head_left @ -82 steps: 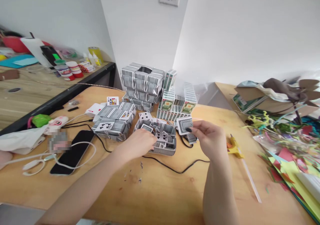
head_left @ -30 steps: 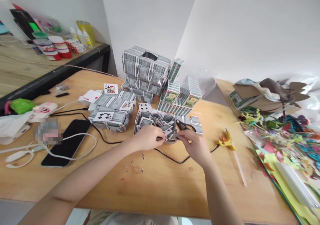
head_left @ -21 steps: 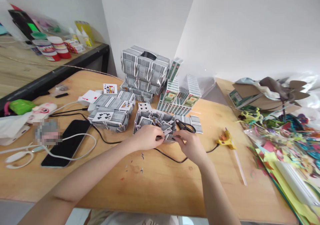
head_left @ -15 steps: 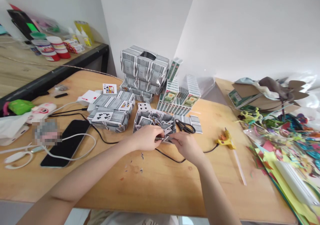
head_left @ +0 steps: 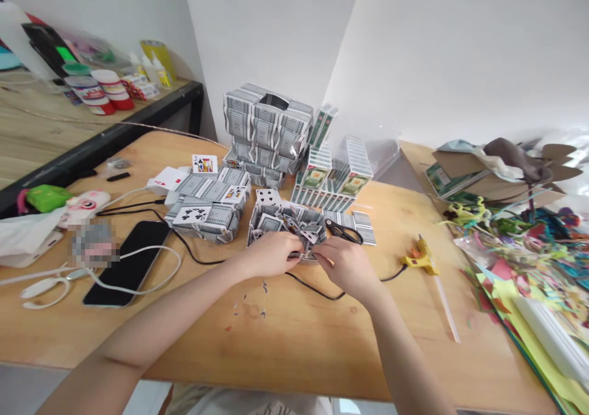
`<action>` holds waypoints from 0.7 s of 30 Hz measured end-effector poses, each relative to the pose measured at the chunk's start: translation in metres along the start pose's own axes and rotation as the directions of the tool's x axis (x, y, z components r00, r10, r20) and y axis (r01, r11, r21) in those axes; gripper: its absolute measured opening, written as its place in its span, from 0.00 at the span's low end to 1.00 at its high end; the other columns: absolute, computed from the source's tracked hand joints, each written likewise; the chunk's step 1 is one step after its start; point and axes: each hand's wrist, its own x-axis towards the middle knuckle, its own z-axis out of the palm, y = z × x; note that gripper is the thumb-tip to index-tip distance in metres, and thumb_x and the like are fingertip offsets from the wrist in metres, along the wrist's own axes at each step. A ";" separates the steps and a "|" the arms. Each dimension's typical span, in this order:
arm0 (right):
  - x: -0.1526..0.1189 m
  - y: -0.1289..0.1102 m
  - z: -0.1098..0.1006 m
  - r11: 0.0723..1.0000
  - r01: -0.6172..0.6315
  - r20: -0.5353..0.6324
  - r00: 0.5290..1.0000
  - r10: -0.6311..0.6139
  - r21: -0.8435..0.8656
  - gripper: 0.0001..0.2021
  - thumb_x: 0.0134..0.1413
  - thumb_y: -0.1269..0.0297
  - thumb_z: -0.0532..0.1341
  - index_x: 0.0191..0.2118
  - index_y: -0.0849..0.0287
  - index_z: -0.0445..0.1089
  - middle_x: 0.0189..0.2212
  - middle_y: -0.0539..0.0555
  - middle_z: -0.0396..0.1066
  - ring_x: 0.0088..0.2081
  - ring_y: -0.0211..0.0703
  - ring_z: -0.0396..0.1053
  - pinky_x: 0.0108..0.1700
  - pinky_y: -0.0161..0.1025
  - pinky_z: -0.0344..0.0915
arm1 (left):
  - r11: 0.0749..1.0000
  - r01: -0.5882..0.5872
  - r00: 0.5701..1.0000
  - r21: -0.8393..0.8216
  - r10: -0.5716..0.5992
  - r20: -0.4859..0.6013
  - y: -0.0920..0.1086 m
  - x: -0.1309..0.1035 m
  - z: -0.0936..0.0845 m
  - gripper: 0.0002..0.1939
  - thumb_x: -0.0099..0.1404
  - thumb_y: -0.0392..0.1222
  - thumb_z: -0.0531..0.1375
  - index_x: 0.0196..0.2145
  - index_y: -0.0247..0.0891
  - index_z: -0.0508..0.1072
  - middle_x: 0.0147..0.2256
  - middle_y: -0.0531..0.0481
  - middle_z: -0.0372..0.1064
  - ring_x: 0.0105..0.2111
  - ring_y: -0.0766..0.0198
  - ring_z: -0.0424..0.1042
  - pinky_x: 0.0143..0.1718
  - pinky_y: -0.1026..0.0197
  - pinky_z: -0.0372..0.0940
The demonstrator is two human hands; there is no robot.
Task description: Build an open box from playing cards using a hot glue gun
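An open box folded from playing cards (head_left: pixel 317 217) stands mid-table, with loose cards and cut pieces inside. My left hand (head_left: pixel 276 252) curls over its near wall, fingers bent in and gripping there. At the near right corner, my right hand (head_left: pixel 348 264) pinches the same wall, thumb and fingertips together. What lies between the fingertips is partly hidden. Black-handled scissors (head_left: pixel 344 232) rest right behind my right hand, by some face-down cards (head_left: pixel 365 228). A five-or-more-pip spade card (head_left: pixel 267 197) leans at the box's back.
A closed card-covered block (head_left: pixel 202 203) sits to the left, a taller card structure (head_left: pixel 269 123) behind. Green card packs (head_left: pixel 317 175) are stacked at the back. A yellow glue gun (head_left: pixel 421 258) lies right, its cord crossing the table. Phone (head_left: pixel 131 264) and cables occupy the left.
My right hand has shifted slightly and its fingers sit closer over the box's near right corner. The left hand stays at the near wall. The whole view has moved slightly.
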 end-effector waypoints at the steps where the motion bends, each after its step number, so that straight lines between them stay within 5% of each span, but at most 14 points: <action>1: 0.000 0.000 0.000 1.000 -0.001 -0.001 1.000 0.001 0.000 0.09 0.54 0.71 0.54 0.32 0.58 0.72 0.30 0.54 0.72 0.35 0.41 0.67 0.36 0.35 0.60 | 1.000 0.005 1.000 0.000 -0.005 0.001 0.000 0.000 0.000 0.05 0.57 0.35 0.54 0.28 0.38 0.70 0.30 0.51 0.70 0.31 0.64 0.69 0.30 0.65 0.58; 21: 0.002 -0.003 0.001 0.993 0.051 0.068 0.997 -0.044 -0.107 0.08 0.54 0.71 0.54 0.27 0.59 0.69 0.24 0.51 0.68 0.29 0.37 0.63 0.29 0.34 0.50 | 1.000 -0.017 1.000 0.009 0.017 0.016 -0.003 0.001 0.002 0.06 0.57 0.35 0.54 0.27 0.38 0.70 0.29 0.52 0.69 0.31 0.65 0.68 0.29 0.66 0.57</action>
